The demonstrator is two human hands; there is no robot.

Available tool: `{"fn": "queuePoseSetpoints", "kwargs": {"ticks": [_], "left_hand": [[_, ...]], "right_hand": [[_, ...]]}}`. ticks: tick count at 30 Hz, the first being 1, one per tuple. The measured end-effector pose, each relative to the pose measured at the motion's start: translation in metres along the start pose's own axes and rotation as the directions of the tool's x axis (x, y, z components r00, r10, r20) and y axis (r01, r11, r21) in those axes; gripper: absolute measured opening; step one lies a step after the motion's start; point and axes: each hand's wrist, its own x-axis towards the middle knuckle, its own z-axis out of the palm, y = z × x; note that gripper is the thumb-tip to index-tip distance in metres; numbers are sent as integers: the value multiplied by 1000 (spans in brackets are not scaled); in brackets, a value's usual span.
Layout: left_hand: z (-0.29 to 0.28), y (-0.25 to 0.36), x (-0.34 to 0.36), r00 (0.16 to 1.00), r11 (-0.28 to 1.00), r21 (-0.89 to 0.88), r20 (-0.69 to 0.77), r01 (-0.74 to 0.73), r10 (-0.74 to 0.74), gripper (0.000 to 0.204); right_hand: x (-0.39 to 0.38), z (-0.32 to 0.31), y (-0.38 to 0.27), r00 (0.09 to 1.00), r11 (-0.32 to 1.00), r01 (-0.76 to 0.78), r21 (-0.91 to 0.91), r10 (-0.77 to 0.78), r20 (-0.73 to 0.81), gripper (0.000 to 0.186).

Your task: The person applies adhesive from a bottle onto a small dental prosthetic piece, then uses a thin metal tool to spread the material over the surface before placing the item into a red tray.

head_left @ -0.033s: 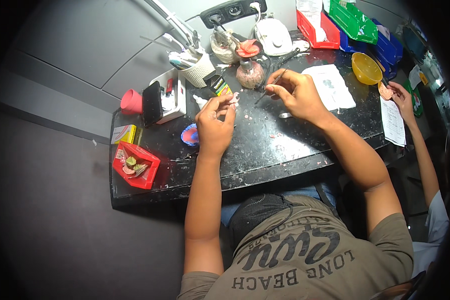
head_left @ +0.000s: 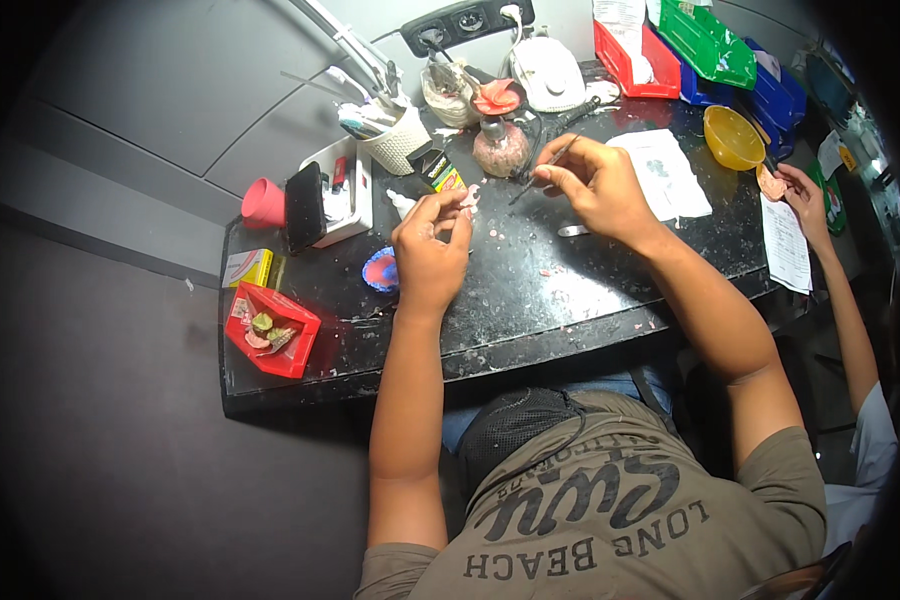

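My left hand [head_left: 432, 240] is closed, its fingertips pinching a small pink piece [head_left: 472, 195] above the black worktop; its exact kind is too small to tell. To the right, my right hand [head_left: 605, 190] grips a thin dark hand tool [head_left: 544, 177] like a pen, point down and left. The tool's tip is apart from the pink piece. Beside my left wrist lies a blue-rimmed mould [head_left: 380, 270] with a pink inside. A small shiny metal piece [head_left: 573, 231] rests below my right hand. Beyond both hands stands a rounded glass jar [head_left: 500, 150] with pink bits.
A red bin [head_left: 295, 352] with scraps stands at the left, near a pink cup [head_left: 263, 203] and a white box [head_left: 348, 215]. White paper [head_left: 663, 175] and a yellow bowl [head_left: 733, 138] lie right. Another person's hand [head_left: 805, 203] holds an orange-pink piece [head_left: 771, 183] there.
My right hand has shifted very slightly to the right with the tool, showing more of the shiny metal piece. My left hand looks the same.
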Motion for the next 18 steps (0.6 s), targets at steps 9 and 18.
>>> {"fn": "queuePoseSetpoints", "kwargs": {"ticks": [9,18], "left_hand": [[1,14,0,997,995,67,27,-76,75,19],[0,18,0,995,991,91,40,-94,90,18]], "right_hand": [[-2,-4,-11,981,917,182,354,-192,-9,9],[-5,0,-17,976,944,182,277,-206,63,11]]}}
